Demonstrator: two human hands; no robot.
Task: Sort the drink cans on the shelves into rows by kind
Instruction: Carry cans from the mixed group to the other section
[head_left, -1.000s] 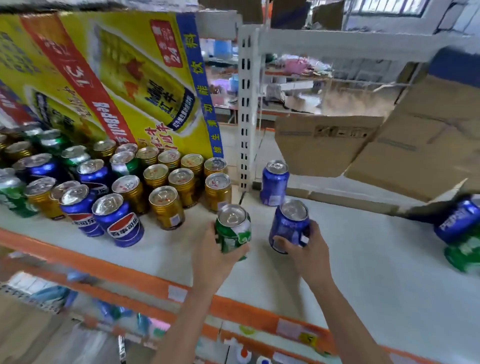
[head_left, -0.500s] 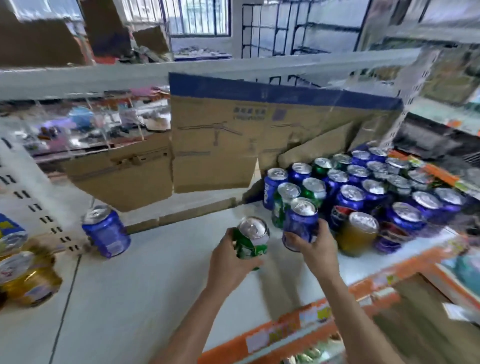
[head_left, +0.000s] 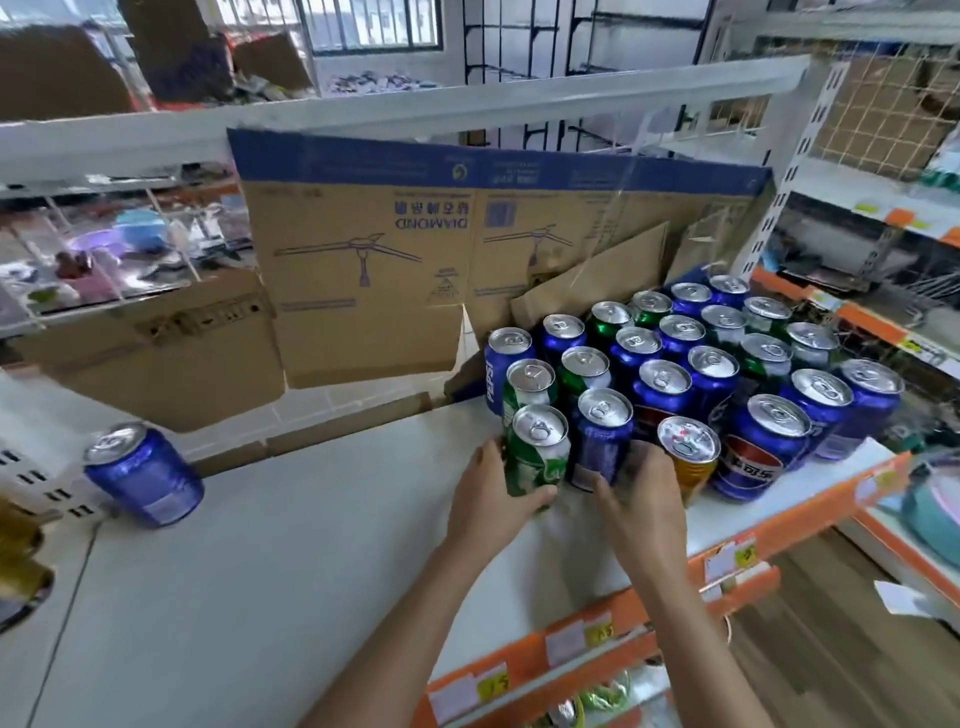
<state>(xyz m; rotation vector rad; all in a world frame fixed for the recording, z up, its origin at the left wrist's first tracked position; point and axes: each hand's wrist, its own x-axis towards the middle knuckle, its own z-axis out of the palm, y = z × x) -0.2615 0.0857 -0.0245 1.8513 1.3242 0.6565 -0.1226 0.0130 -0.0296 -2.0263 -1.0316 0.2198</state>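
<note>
Your left hand (head_left: 488, 493) grasps a green can (head_left: 536, 453) just right of the frame's centre, thumb low across its front and fingers wrapped round its left side; the can stands upright on the white shelf (head_left: 270, 571). Your right hand (head_left: 641, 499) curls round a blue can (head_left: 600, 439) right beside the green one, fingers reaching up its lower right side, and the two cans stand side by side, close to touching. Just right of your right hand stands a gold can (head_left: 691, 457), and right of that a blue Pepsi can (head_left: 761, 449) with its red, white and blue logo facing you. Behind these, a packed cluster of blue and green cans (head_left: 691, 348) fills the right middle of the frame, rising toward the upper right. Directly behind the green can you hold is another green can (head_left: 530, 387), with a blue Pepsi can (head_left: 506, 358) behind that. At the left of the frame a lone blue can (head_left: 143, 475) stands well apart from the rest. A flattened cardboard box (head_left: 363, 270) with a blue band leans at the back of the shelf, upper centre. Orange shelf edging with price tags (head_left: 571, 649) runs across the lower right.
</note>
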